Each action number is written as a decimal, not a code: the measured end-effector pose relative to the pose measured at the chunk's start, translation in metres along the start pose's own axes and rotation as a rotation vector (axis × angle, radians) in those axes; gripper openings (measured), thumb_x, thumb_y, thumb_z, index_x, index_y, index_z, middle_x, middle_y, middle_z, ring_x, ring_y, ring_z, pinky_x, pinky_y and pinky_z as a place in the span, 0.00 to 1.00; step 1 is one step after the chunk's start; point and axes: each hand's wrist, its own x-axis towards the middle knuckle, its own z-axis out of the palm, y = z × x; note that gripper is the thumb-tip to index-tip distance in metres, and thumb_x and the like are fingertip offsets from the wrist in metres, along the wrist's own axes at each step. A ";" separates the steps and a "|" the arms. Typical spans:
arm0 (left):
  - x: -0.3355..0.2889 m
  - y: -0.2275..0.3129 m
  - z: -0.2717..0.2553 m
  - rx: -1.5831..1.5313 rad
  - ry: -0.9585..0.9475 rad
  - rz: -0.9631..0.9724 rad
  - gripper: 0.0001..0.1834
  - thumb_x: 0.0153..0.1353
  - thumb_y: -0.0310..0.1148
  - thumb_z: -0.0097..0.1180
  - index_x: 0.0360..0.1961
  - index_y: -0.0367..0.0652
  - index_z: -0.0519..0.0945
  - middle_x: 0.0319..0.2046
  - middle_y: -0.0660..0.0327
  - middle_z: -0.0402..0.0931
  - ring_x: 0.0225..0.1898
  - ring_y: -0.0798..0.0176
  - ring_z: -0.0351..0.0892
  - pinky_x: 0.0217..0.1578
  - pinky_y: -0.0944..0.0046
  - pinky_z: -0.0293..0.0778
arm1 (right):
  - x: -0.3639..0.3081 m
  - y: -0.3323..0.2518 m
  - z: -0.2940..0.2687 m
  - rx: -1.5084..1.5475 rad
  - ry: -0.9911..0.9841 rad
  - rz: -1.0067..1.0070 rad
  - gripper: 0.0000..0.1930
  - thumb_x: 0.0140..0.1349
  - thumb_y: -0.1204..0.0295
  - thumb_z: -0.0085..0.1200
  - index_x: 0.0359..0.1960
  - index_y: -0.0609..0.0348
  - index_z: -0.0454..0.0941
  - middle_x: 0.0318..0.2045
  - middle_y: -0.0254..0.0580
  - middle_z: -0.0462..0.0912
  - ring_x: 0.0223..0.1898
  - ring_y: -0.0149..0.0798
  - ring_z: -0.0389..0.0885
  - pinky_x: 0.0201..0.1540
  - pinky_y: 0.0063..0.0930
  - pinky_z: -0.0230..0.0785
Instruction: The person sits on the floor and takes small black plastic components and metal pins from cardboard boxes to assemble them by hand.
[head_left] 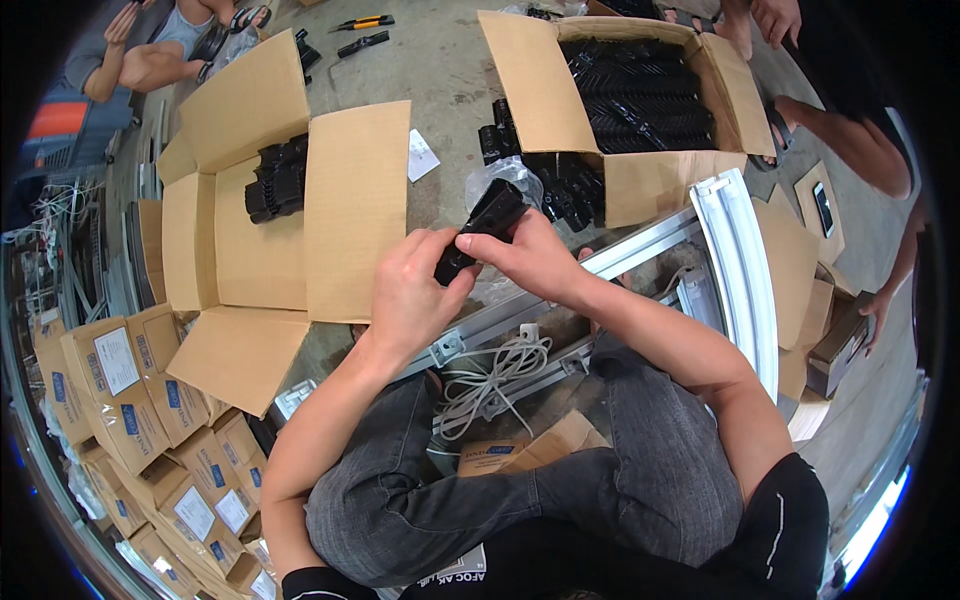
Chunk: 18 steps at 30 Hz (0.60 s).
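Note:
Both my hands hold one black plastic part [487,224] above the floor in front of my knees. My left hand [415,290] grips its near end from the left. My right hand [525,257] pinches it from the right with fingers closed on its side. An open cardboard box [260,250] lies at my left with a few black parts [277,178] stacked at its far end. A second open box [640,185], full of black parts [640,95], stands ahead on the right, with more loose black parts [560,190] beside it.
Metal rails [640,250] and a coiled white cable [495,375] lie by my knees. Stacked small cartons [130,390] fill the left. Pliers [362,22] lie on the far floor. One person sits far left [150,50]; another person's arm [860,150] is at right.

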 end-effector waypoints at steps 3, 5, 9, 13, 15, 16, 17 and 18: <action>0.000 -0.002 -0.003 -0.085 -0.107 -0.119 0.20 0.51 0.27 0.69 0.45 0.33 0.79 0.34 0.54 0.81 0.35 0.58 0.82 0.36 0.61 0.78 | 0.002 0.004 -0.002 0.152 -0.008 -0.041 0.13 0.63 0.64 0.61 0.39 0.63 0.81 0.31 0.33 0.83 0.33 0.24 0.77 0.36 0.24 0.71; 0.000 -0.004 -0.007 -0.174 -0.191 -0.220 0.21 0.54 0.26 0.69 0.48 0.31 0.78 0.37 0.56 0.82 0.37 0.66 0.82 0.38 0.66 0.79 | 0.004 0.003 -0.006 0.198 -0.067 0.006 0.12 0.64 0.64 0.60 0.39 0.62 0.80 0.33 0.29 0.81 0.34 0.23 0.75 0.36 0.23 0.70; 0.000 -0.013 -0.011 -0.636 -0.344 -0.466 0.22 0.59 0.25 0.65 0.53 0.31 0.73 0.42 0.56 0.82 0.43 0.68 0.81 0.43 0.67 0.78 | 0.003 -0.001 -0.012 0.177 -0.115 0.048 0.13 0.65 0.63 0.61 0.38 0.62 0.81 0.32 0.28 0.81 0.35 0.22 0.74 0.37 0.22 0.69; 0.000 -0.012 -0.018 -0.883 -0.394 -0.558 0.21 0.60 0.25 0.64 0.52 0.32 0.74 0.41 0.57 0.82 0.42 0.69 0.81 0.43 0.68 0.77 | 0.003 -0.007 -0.016 0.131 -0.201 0.019 0.16 0.65 0.60 0.61 0.40 0.63 0.81 0.34 0.30 0.82 0.37 0.23 0.75 0.40 0.24 0.70; 0.000 -0.017 -0.023 -0.859 -0.435 -0.577 0.21 0.60 0.25 0.64 0.53 0.32 0.73 0.41 0.57 0.82 0.41 0.69 0.81 0.43 0.68 0.77 | 0.004 -0.008 -0.015 0.151 -0.223 0.001 0.17 0.66 0.60 0.61 0.41 0.64 0.82 0.35 0.31 0.82 0.38 0.23 0.75 0.42 0.24 0.70; 0.002 -0.018 -0.023 -0.839 -0.480 -0.592 0.22 0.60 0.25 0.64 0.54 0.32 0.73 0.40 0.58 0.82 0.40 0.68 0.81 0.42 0.68 0.78 | 0.006 -0.004 -0.016 0.120 -0.251 -0.035 0.17 0.66 0.59 0.61 0.42 0.64 0.82 0.36 0.31 0.83 0.39 0.23 0.75 0.43 0.24 0.70; 0.003 -0.018 -0.023 -0.841 -0.481 -0.590 0.22 0.60 0.25 0.64 0.54 0.32 0.73 0.40 0.58 0.82 0.40 0.68 0.81 0.42 0.68 0.78 | 0.007 -0.003 -0.017 0.090 -0.279 -0.071 0.18 0.66 0.59 0.61 0.42 0.64 0.82 0.36 0.32 0.83 0.40 0.23 0.75 0.44 0.24 0.71; 0.005 -0.017 -0.024 -0.811 -0.517 -0.584 0.21 0.61 0.26 0.64 0.53 0.32 0.73 0.40 0.58 0.81 0.39 0.68 0.81 0.40 0.67 0.78 | 0.007 -0.003 -0.018 0.089 -0.277 -0.070 0.18 0.66 0.59 0.61 0.42 0.64 0.82 0.36 0.32 0.83 0.40 0.23 0.75 0.44 0.24 0.71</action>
